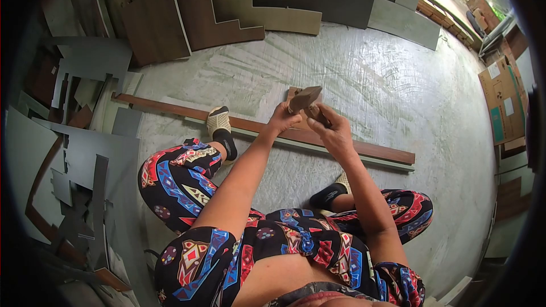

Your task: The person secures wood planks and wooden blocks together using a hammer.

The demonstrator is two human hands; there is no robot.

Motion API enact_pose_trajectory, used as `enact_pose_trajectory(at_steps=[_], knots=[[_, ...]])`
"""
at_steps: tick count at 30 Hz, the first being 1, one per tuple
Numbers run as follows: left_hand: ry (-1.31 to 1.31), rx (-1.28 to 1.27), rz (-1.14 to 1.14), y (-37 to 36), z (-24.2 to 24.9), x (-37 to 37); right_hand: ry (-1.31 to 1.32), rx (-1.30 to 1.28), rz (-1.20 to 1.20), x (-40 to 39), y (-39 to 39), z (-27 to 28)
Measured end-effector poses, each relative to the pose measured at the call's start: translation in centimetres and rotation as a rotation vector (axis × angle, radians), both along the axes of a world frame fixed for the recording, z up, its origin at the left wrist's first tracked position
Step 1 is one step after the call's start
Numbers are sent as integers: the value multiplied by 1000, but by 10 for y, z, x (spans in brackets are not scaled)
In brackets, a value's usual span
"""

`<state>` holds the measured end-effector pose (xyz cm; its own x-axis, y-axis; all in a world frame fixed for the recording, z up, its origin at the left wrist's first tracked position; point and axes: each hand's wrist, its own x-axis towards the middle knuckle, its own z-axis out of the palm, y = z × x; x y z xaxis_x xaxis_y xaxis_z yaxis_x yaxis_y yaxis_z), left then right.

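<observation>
My left hand (284, 118) is closed at the lower end of a brown, wedge-shaped tool (306, 98), whose pointed end faces up and right. Close beside it, my right hand (336, 132) is wrapped round a dark brown, block-like piece (318, 116); its exact kind I cannot tell. The two held things overlap in this view. Beneath both hands, a long brown wooden strip (369, 149) lies across the floor, with a pale green-grey strip (387, 165) along its near side. A small brown board (292, 92) shows partly behind the tool.
Cut panels (151, 17) lean along the far wall, and grey offcuts (91, 153) are piled at left. A cardboard box (503, 102) stands at right. My feet in light, netted footwear (218, 119) are on the concrete floor (364, 74), near the strips.
</observation>
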<state>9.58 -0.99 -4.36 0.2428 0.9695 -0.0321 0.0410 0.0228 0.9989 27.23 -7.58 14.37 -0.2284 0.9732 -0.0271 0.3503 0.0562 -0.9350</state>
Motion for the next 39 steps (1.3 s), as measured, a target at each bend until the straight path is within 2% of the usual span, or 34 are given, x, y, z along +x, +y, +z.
enact_pose_trajectory(at_steps=[2, 5, 8, 11, 15, 16, 17, 20, 24, 26, 27, 28, 32, 35, 36, 39], knots=[[-17, -2, 33, 0, 0, 3, 85, -17, -13, -2, -2, 4], [-62, -11, 64, -5, 11, 8, -85, 169, -38, -1, 3, -13], [-29, 2, 58, -7, 19, 8, 63, -51, -39, 3, 6, -7], [-74, 53, 73, -6, 17, 9, 169, -18, -43, 5, 3, -5], [7, 6, 65, -5, 17, 8, 91, 27, -42, 1, 1, -8], [2, 4, 74, -6, 19, 9, 7, 153, -26, -2, 7, -26], [-2, 1, 85, -6, 21, 9, 18, 84, -32, 4, 8, -36], [-36, -7, 89, -7, 20, 7, 79, -85, -8, 2, 2, -7], [-61, -24, 80, -4, 11, 9, 153, -10, -3, -1, -1, 3], [-38, -32, 58, -2, 2, 6, 23, 106, -23, 1, 6, -35], [-49, -28, 66, -3, 8, 7, -42, 164, -34, -4, 6, -32], [-59, -24, 73, -5, 13, 7, 44, 46, -44, -3, 3, -27], [-112, 6, 95, -6, 19, 2, 196, -121, -8, 4, 5, -12], [-207, -319, 269, 0, 22, -18, 244, -159, -71, 9, 5, -15], [-193, -315, 356, 0, 27, -25, 244, -143, -92, 11, 6, -14], [-251, -340, 412, -4, 37, -30, 238, -117, -116, 19, 11, -16]])
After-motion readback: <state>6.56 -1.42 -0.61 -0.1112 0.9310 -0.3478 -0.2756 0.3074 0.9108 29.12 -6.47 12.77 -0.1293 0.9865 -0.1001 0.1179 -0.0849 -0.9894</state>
